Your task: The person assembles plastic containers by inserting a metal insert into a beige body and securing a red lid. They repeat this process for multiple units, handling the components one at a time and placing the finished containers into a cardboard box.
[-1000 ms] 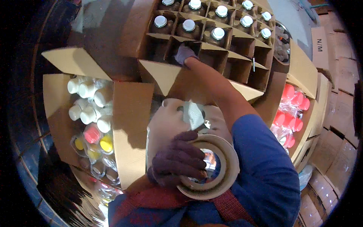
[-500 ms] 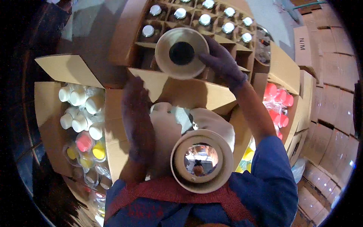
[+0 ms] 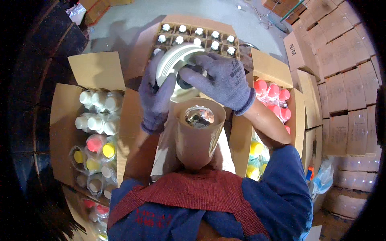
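Both my hands wear purple-grey gloves and meet on a cream round piece with a ridged rim and a dark centre. My left hand wraps its left side, fingers curled along the rim. My right hand grips the right side, its thumb and fingers bent in at the dark centre, which they partly hide. Below, between my legs, stands a tall tan cup-shaped piece with a mirror-like round surface inside its mouth. Just beyond my hands lies an open divided carton holding several bottles with silvery-white caps.
On the left stands an open carton of plastic-wrapped bottles with white, red and yellow caps. To the right, another carton holds red-capped and yellow-capped bottles. Stacked brown cartons line the right side; dark stacked boxes line the left.
The cream piece has come nearer, away from over the divided carton, and tilted. My left hand has moved onto it beside my right. The view has shifted, showing more floor beyond.
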A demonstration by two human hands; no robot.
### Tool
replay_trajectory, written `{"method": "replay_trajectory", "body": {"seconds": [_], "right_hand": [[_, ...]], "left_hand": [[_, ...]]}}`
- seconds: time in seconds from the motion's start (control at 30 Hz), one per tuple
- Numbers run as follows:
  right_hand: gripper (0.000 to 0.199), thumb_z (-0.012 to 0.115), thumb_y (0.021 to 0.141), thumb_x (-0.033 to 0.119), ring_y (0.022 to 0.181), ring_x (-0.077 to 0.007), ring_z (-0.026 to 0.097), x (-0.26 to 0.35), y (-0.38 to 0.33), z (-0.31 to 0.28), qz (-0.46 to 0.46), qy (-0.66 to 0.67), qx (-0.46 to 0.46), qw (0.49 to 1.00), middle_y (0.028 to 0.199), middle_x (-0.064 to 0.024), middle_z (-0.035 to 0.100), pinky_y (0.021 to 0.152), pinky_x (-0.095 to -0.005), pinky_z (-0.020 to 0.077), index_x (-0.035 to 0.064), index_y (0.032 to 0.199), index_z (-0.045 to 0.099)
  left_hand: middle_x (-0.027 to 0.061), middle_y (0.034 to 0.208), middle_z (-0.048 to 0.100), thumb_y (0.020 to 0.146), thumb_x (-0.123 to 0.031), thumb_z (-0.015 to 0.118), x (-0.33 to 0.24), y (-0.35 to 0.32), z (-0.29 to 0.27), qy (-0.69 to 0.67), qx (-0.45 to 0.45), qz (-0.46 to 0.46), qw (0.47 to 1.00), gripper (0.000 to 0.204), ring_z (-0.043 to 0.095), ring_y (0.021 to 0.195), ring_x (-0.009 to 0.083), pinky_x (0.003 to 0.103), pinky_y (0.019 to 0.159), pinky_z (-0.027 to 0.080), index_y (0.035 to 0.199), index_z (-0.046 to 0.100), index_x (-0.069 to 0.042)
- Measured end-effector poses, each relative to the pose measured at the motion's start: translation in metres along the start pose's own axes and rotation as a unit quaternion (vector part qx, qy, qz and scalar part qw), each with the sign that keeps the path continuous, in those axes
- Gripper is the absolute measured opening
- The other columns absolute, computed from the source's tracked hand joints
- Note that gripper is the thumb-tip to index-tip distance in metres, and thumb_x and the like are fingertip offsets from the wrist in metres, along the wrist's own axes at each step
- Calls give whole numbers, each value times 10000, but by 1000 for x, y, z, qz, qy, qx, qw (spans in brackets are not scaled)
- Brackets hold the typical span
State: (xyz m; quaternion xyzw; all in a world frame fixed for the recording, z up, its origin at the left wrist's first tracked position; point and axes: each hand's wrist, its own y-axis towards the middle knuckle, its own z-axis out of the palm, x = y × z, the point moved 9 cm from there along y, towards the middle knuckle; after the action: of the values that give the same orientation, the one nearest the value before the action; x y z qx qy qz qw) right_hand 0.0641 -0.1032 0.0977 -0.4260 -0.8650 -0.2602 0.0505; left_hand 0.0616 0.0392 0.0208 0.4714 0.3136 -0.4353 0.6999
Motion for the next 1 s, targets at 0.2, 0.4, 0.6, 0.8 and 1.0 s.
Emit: {"method": "replay_trajectory", "body": {"seconds": [0.2,0.4,0.6,0.8,1.0], "right_hand": [[551,637,764,444,871,-302,583,52,-20,-2,-181,-125,-97,971,1059,-115,547,713,-408,486,77,1160,527],[419,477,940,371,677,-241,621,-15,-13,10,180,358,-121,908,716,-151,612,642,-354,487,-33,1045,510],[541,600,880,289,1149,-238,543,9,-31,-6,-134,289,-100,942,1259,-158,548,972,-354,440,42,1329,427],[511,539,927,154,1250,-237,460,-10,-30,-8,-127,677,57,722,1366,-140,458,1066,-400,385,33,1387,352],[535,540,917,205,1217,-231,468,-64,-48,3,-5,604,5,797,1340,-133,452,1041,-381,377,40,1388,346]], "left_hand": [[94,1213,556,792,-60,656,-34,-22,11,-132,-81,-76,985,530,557,1041,165,295,904,457,1284,476,22],[161,1301,473,763,-104,701,-79,-34,45,213,16,195,957,716,496,1160,242,365,970,408,1378,349,0],[163,1361,431,771,-298,696,-108,-47,95,374,207,364,828,644,384,1262,359,495,1067,275,1323,462,-63],[145,1386,403,719,-315,731,-90,-15,98,243,328,270,872,629,355,1298,376,504,1075,252,1275,539,-94],[164,1301,506,727,-217,710,-103,-48,140,385,400,554,621,447,463,1225,342,454,1044,327,1134,610,-60]]}}
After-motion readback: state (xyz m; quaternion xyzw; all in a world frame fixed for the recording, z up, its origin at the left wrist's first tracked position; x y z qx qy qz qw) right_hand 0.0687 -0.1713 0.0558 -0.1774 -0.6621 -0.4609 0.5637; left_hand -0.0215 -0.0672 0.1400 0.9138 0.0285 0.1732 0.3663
